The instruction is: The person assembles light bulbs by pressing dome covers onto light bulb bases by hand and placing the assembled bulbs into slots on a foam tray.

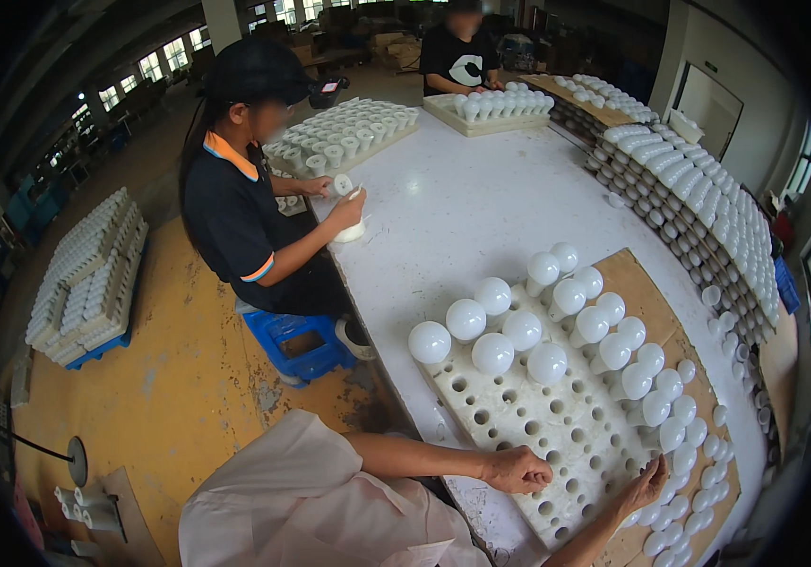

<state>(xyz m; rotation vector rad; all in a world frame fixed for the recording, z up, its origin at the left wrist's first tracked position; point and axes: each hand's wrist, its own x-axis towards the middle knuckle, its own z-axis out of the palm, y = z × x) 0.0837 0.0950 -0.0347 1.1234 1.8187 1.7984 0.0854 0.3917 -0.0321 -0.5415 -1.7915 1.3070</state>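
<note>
My left hand (517,470) hovers over the near part of a pale tray (505,406) pierced with rows of round holes. Its fingers are curled in, and no object shows in them. My right hand (647,484) is at the tray's right edge, beside a crowd of white light bulbs (656,408) on brown cardboard. Its fingers reach toward the bulbs, mostly extended; whether they touch one is not clear. White round bulbs (493,353) stand in holes at the tray's far end, while the holes nearer me are bare.
Left across the white table (405,255), a seated co-worker (245,189) handles a white part beside a filled tray (349,132). Another person (462,57) works at the far end. Stacked bulb trays (698,189) line the right side. A blue stool (297,345) stands left.
</note>
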